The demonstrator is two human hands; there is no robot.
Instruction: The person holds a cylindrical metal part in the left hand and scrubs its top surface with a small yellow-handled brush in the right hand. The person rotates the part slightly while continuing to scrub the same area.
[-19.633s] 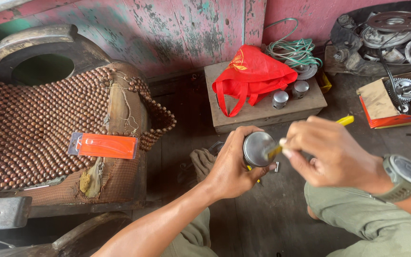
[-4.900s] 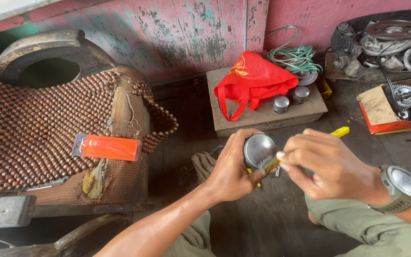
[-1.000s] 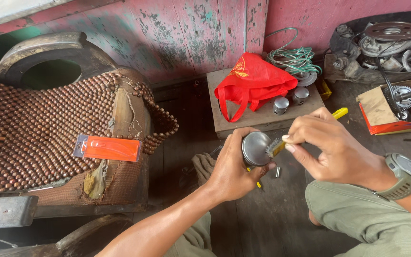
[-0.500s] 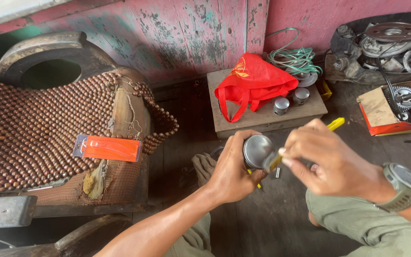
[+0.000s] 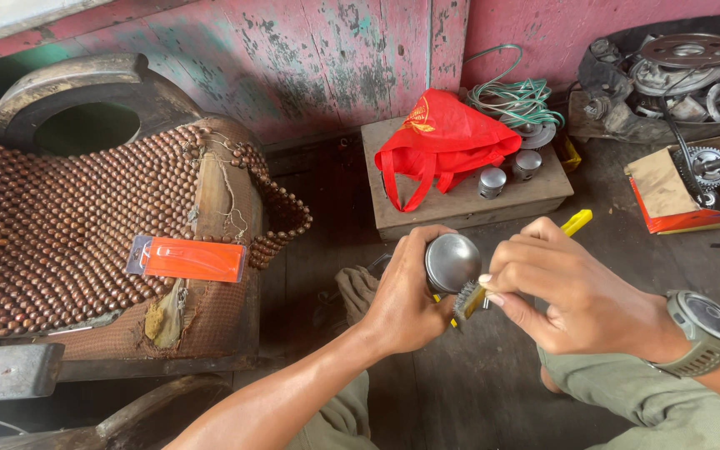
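Workshop floor: piston (image 5: 452,262) in left hand (image 5: 402,300), brush (image 5: 481,287) in right hand (image 5: 577,292).

Peeling pink and green plank wall (image 5: 310,58) above a dark wooden floor (image 5: 477,375); a worn chair (image 5: 210,208) with a beaded seat cover (image 5: 60,217) stands left.

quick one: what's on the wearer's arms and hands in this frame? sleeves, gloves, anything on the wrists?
Both forearms are bare: no sleeves or gloves in view. The left hand wears nothing. By the right hand, the wrist carries a chunky olive-grey watch with a round dark face and a matching strap.
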